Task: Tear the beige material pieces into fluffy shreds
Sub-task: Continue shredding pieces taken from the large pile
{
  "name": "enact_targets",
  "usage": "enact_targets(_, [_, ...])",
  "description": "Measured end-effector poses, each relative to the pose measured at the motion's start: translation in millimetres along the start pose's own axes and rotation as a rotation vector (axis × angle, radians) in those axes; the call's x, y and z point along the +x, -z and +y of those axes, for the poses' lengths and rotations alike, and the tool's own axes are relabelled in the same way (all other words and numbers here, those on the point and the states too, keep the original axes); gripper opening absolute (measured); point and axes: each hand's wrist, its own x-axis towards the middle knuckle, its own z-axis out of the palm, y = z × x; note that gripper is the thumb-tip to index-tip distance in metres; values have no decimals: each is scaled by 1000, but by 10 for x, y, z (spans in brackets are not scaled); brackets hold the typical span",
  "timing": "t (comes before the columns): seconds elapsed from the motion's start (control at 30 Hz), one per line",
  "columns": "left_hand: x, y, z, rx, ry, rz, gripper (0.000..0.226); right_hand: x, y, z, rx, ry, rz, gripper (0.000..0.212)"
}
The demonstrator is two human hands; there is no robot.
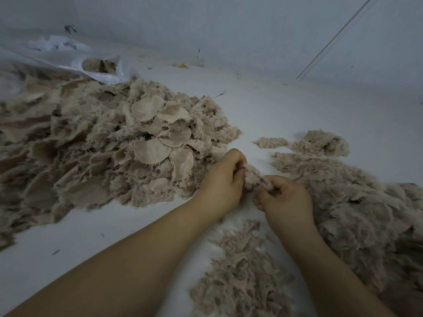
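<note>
Beige and fuzzy, the piece (254, 177) we are working sits between our two hands just right of centre. Our left hand (223, 179) grips its upper end with curled fingers (238, 167), and our right hand (283, 197) pinches its lower end, thumb and fingers closed on the fluff. The two hands are nearly touching.

At nine to eleven o'clock lies the big pile of untorn pieces (103, 152), round woven discs (151, 152) showing on top; its near edge comes just beside our left hand. A clear plastic bag (100, 72) lies open at the pile's far edge, at eleven o'clock. Fluffy shreds (354, 213) spread from three to five o'clock, touching our right wrist, with more (240, 271) at six o'clock between our forearms. Bare white counter (286, 106) stretches from twelve to two o'clock, toward the wall (251, 30).
</note>
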Motion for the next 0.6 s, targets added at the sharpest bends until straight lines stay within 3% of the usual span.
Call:
enact_targets(0.1, [16,10,-10,-142,68,-10,12,33,-11,25,94,-25,84,23])
enact_targets(0.27, [45,12,-47,-153,151,-44,26,40,-4,63,198,-21,175,38])
enact_targets(0.5, [48,49,-47,-264,141,123,15,63,22,70,324,-60,248,47])
enact_targets(0.6, [46,87,-59,-164,79,174,25,53,23,32,350,-62,273,55])
